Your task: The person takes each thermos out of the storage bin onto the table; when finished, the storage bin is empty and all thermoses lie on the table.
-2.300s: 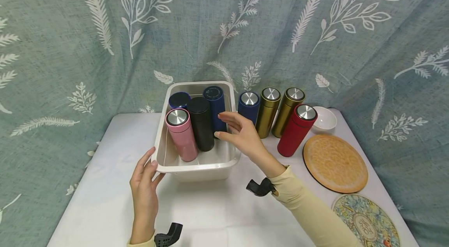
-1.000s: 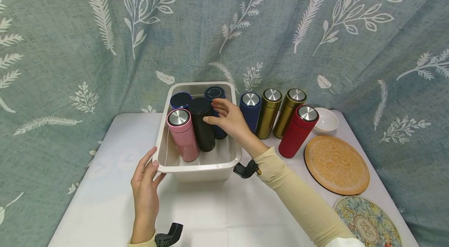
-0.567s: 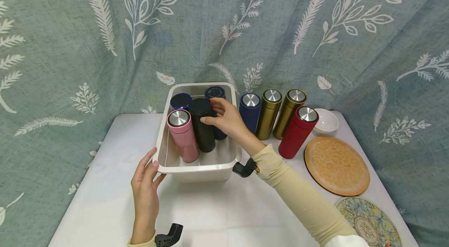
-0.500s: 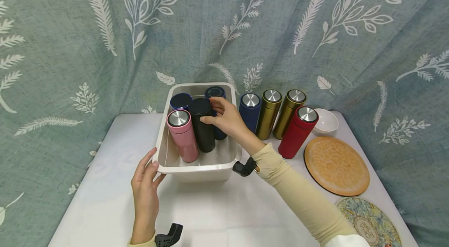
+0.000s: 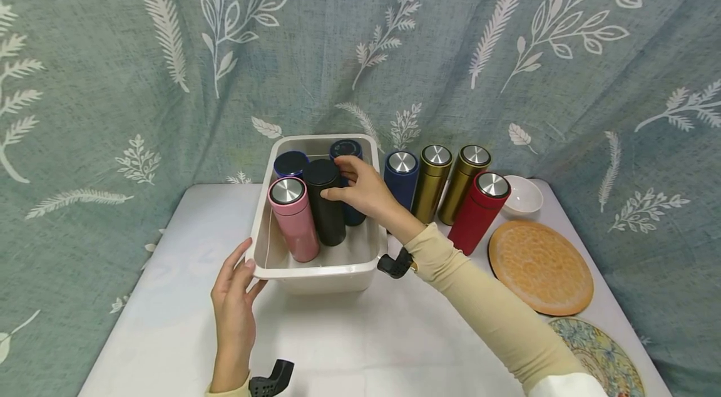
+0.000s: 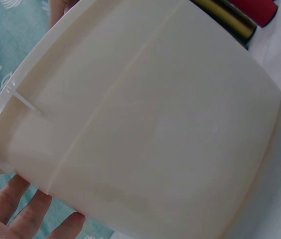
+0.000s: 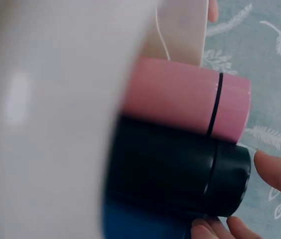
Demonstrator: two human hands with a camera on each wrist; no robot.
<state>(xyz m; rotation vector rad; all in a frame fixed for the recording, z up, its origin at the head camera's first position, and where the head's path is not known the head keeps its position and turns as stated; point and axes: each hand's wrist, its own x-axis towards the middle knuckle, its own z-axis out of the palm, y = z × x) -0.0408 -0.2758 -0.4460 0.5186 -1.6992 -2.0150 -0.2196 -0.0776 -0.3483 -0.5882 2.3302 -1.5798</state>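
Desk (image 5: 169, 322) with white cloth. Cream plastic bin (image 5: 315, 268) sits mid-desk, holds four upright flasks: pink flask (image 5: 293, 221), black flask (image 5: 325, 206) just beside it, two navy ones behind. Left hand (image 5: 233, 293) rests on the bin's near-left corner, fingers straight and loosely spread. Right hand (image 5: 363, 190) reaches into the bin, fingertips curled round the black flask's cap (image 7: 230, 181), thumb in front. Outside, right of bin: blue flask (image 5: 400, 175), two gold, one red flask (image 5: 479, 209).
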